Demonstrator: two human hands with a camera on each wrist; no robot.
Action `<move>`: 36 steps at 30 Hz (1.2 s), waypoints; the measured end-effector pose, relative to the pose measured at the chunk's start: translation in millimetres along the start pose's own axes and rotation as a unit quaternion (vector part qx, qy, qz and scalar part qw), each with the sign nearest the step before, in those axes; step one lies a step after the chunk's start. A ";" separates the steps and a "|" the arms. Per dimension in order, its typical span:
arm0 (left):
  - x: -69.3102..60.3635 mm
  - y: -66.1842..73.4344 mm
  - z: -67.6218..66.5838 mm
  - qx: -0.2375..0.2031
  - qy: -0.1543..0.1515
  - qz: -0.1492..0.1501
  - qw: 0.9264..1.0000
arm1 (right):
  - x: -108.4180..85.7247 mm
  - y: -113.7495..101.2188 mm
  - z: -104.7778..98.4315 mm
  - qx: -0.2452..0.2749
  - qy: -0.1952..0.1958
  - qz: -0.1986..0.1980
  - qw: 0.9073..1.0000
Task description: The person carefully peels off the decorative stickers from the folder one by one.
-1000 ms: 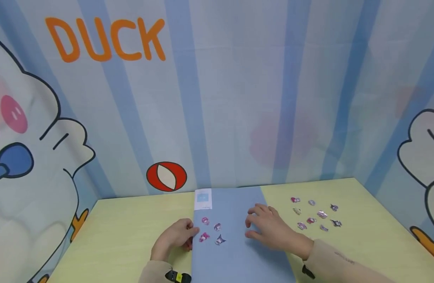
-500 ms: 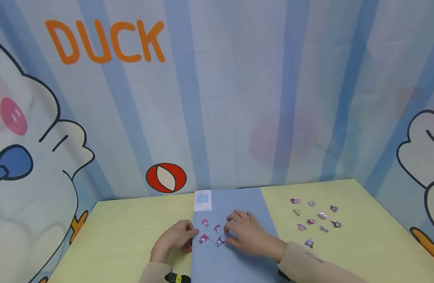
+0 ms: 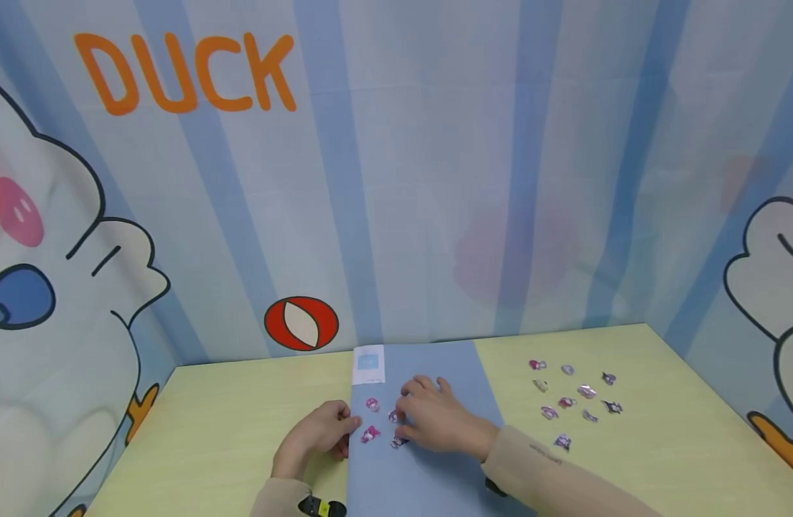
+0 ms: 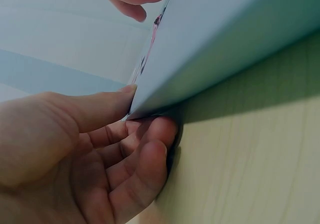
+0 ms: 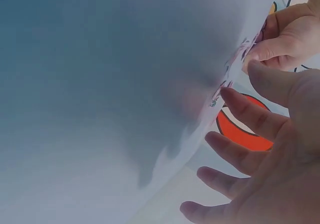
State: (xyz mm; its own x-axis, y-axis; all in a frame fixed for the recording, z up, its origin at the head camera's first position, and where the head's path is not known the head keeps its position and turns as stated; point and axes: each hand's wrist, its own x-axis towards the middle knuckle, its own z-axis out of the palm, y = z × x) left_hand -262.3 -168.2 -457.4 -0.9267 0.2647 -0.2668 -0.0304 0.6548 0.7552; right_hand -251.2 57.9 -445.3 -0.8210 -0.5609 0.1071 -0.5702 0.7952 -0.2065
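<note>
A blue notebook lies on the table with a white label at its top left. Its left edge is pinched by my left hand, thumb on top and fingers curled beneath, as the left wrist view shows. Small cartoon stickers, among them a pink one, lie in a cluster on the cover. My right hand hovers over the right side of that cluster, partly covering two stickers. In the right wrist view its fingers are spread, with the index fingertip close to a sticker; contact is unclear.
Several loose stickers lie scattered on the pale yellow table to the right of the notebook. Behind the table hangs a striped blue cloth printed with DUCK lettering, a red ball and duck figures.
My right hand has moved left across the notebook to the stickers on it. One loose sticker, hidden earlier by the right arm, now shows on the table. My left hand has stayed put.
</note>
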 end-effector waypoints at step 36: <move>2.5 -3.5 1.9 -0.008 0.008 0.005 1.000 | -4.5 -5.0 -13.8 -0.040 0.003 -0.018 0.999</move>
State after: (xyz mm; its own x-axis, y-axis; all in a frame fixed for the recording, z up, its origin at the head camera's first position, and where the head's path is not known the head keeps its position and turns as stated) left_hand -263.8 -168.5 -461.8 -0.9325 0.2601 -0.2504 -0.0271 0.6412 0.7669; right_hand -245.0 59.6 -431.4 -0.7995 -0.5889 0.1181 -0.6003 0.7900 -0.1247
